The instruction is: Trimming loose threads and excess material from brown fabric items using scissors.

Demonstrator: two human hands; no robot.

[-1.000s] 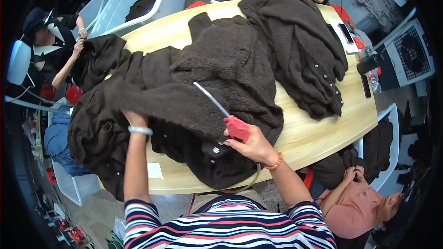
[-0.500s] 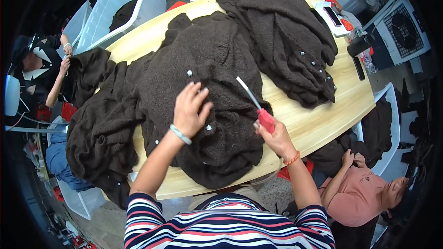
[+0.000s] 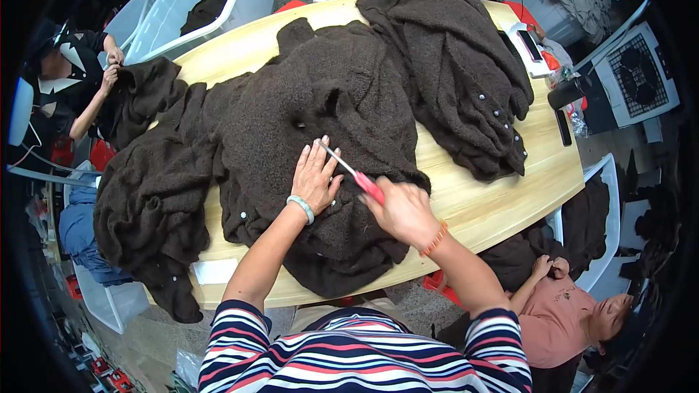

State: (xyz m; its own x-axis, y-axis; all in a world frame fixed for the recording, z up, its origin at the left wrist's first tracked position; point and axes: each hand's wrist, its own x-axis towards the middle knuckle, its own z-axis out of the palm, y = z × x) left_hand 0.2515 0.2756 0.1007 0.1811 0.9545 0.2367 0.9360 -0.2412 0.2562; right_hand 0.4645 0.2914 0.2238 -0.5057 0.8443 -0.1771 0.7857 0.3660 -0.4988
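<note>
A dark brown fuzzy knit garment [image 3: 262, 113] with small shiny buttons lies spread on the table in front of me. My left hand [image 3: 315, 182] rests flat on it, fingers stretched forward. My right hand [image 3: 409, 211] grips the red handle of a tool with a slim metal shaft [image 3: 348, 166]. The shaft points forward and left, and its tip appears near my left fingertips; whether it touches the cloth I cannot tell. A button [image 3: 333, 202] shows beside my left thumb, and another button [image 3: 244, 215] sits near the garment's left front.
More brown garments lie at the right [image 3: 466, 80] and left [image 3: 156, 196] of the wooden table [image 3: 502, 196]. A white paper [image 3: 215, 271], phone [image 3: 564, 127] and dark cup [image 3: 570, 92] rest near its edges. Large bins [image 3: 211, 7] stand around. Other people sit left, far and right, handling dark cloth.
The tool in my right hand has swung left and down to my left fingertips. My left hand has shifted slightly right and flattened onto the garment. The whole view has shifted slightly.
</note>
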